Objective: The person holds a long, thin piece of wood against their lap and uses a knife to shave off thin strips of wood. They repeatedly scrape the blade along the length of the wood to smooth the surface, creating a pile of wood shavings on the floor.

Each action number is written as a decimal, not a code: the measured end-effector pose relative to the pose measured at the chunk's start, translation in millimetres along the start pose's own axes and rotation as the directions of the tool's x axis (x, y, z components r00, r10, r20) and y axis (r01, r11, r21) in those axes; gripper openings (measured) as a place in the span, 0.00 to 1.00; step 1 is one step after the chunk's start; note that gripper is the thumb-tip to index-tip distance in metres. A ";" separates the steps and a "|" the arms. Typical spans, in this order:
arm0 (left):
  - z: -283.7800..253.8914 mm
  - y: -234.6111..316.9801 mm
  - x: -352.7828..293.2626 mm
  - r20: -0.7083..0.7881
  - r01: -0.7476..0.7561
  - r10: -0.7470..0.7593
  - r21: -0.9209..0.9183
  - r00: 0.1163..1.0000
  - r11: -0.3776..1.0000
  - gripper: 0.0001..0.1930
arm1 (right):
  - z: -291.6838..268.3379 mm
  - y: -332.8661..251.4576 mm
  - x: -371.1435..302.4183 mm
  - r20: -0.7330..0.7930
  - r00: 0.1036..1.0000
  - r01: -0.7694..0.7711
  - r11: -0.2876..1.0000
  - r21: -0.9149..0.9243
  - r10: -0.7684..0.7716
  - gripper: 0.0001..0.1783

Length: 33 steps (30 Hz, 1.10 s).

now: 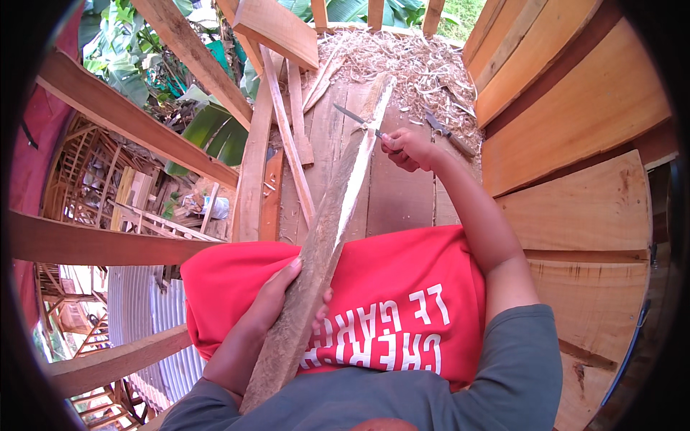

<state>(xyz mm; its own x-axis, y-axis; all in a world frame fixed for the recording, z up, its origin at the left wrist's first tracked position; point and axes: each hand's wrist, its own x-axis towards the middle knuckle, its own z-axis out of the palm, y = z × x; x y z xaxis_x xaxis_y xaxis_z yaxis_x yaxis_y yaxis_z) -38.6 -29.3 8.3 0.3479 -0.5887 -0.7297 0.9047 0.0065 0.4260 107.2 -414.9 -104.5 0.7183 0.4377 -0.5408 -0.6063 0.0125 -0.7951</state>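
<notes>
Packages: none visible | Signs, screens: none visible | Label-like item: white block lettering (392, 334) printed on the red cloth (402, 287) over the person's lap, seen upside down, in two rows, lower centre of view, partly covered at its left end by the long wooden slat (323, 251)

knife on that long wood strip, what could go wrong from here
1. The right hand holds the knife against the long wood strip, whose lower end runs back toward the body; a slip on a pull stroke could bring the blade toward the lap.
2. The left hand grips the strip on the red cloth; rough edges may leave splinters.
3. A second blade lies loose beside the shavings, close to the working hand.
</notes>
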 end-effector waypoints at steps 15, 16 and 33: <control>-3.4 -1.2 0.3 0.010 0.020 -0.020 -0.021 1.000 1.000 0.29 | 15.9 7.5 11.7 -0.204 0.608 -0.018 0.244 -0.970 -0.767 0.12; -3.5 -1.5 0.9 0.003 0.018 -0.018 -0.015 1.000 1.000 0.28 | 9.2 6.1 13.5 -0.297 0.792 0.057 0.550 -0.833 -0.533 0.13; -9.3 -3.4 1.1 0.038 0.000 0.002 -0.069 0.999 0.998 0.26 | 5.7 -2.5 15.5 -0.236 0.836 -0.041 0.373 -0.927 -0.495 0.17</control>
<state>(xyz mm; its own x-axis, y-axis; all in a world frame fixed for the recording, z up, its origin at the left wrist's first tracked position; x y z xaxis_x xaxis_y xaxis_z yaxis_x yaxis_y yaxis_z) -39.0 -22.4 1.1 0.3402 -0.6193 -0.7076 0.9196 0.0618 0.3881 117.8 -403.1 -109.3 0.9813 0.1477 -0.1234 0.0609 -0.8465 -0.5289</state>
